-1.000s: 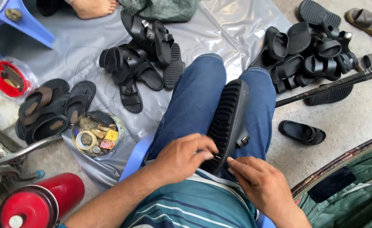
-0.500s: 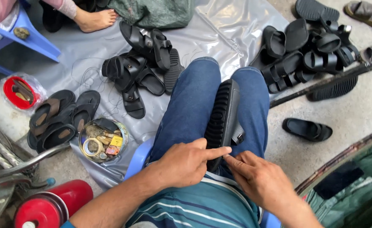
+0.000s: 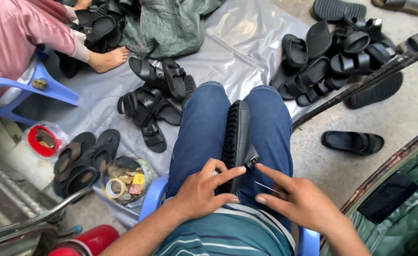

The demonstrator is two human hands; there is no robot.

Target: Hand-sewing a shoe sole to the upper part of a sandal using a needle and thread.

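A black sandal (image 3: 236, 135) stands on edge between my knees, its ridged sole facing left. My left hand (image 3: 204, 189) rests on its near end, index finger stretched across the sole. My right hand (image 3: 294, 196) is just right of the sandal, fingers pinched on a thin needle or thread (image 3: 264, 186) that leads to the strap buckle (image 3: 252, 162). I wear blue jeans and a striped shirt and sit on a blue plastic stool (image 3: 154, 194).
Black sandals lie in piles at centre left (image 3: 156, 102), at upper right (image 3: 332, 57) and lower left (image 3: 83, 161). A clear tub of small parts (image 3: 123, 180) stands by my left knee. Another person in pink (image 3: 24, 33) sits at upper left. A dark bar (image 3: 360, 80) crosses right.
The view has tilted down and nearer. My right hand has drawn away to the right of the sandal, pulling the thin thread out. My left hand stays on the sandal's near end.
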